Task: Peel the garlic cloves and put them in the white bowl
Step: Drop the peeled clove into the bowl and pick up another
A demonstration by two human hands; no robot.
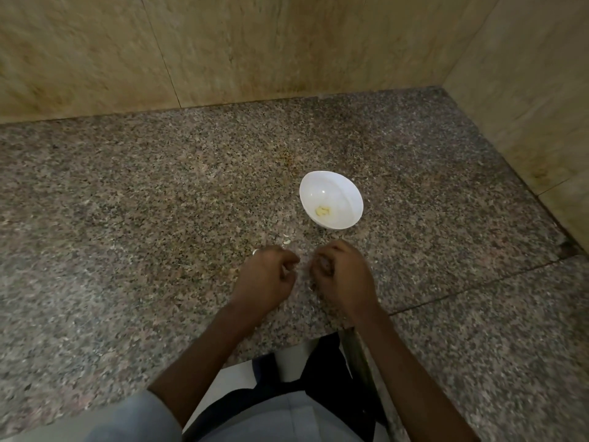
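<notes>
Garlic cloves [322,211], peeled, are noted low in the white bowl [347,199], beyond and just right of both hands; right hand [342,275] nearer. Left hand [266,277] curled, pale scrap [284,269] apparently pinched. Right curled; contents cannot be told.

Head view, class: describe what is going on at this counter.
A person's left hand and right hand, both curled, are close together above the speckled granite counter; what they hold is too blurred to tell. Beyond them the round white bowl holds a few pale peeled garlic cloves. Pale scraps lie by the left hand.
</notes>
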